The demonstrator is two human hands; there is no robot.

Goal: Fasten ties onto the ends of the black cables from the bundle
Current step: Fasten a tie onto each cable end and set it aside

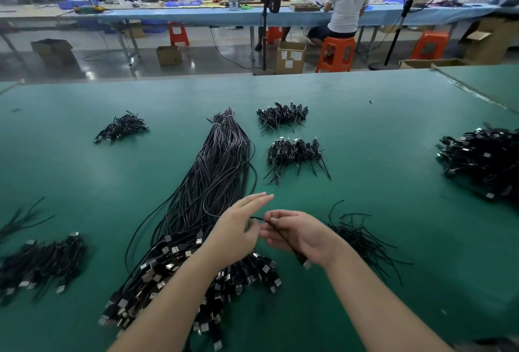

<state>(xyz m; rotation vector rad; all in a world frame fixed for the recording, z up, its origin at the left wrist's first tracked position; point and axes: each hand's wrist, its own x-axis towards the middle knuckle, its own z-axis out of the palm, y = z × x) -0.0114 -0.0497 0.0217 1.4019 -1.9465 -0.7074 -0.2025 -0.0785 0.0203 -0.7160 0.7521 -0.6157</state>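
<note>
Low in the centre of the frame, a thin black cable is being pinched in the right hand, while the left hand is being held beside it with fingers spread. Just left of the hands, the long bundle of black USB-ended cables is lying on the green table, and loose black ties are lying at lower right. A tie is judged to be wrapped on next, calling for both hands.

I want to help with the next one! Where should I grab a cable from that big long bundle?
Probably by its metal plug end. In the long bundle the plugs fan out loose at the near end, while the far end is tied tight. Reach from the near side, pinch one plug and pull it toward you.
</note>
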